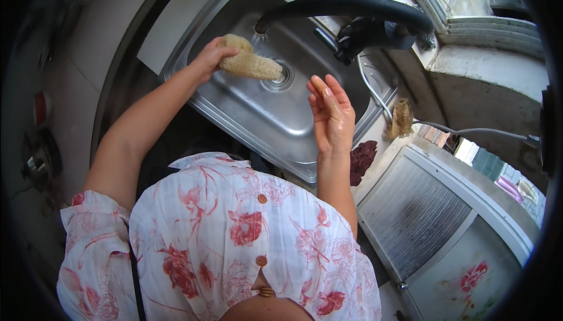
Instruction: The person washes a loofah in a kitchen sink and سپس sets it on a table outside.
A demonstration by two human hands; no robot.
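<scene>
My left hand [214, 58] grips a pale loofah sponge [253, 65] that is bent over on itself, one end reaching over the drain [281, 76] of the stainless steel sink [246, 105]. Water runs from the black curved faucet [347, 5] just behind the loofah. Over the right side of the basin, my right hand [333, 110] is raised with its wet palm turned up, fingers slightly bent and holding nothing.
A brown, worn loofah piece [401, 118] and a dark red cloth [363, 161] lie right of the sink. A white hose [371, 88] runs down beside the faucet base. A cabinet with a ribbed panel [415, 215] stands at the lower right, below a window ledge [484, 68].
</scene>
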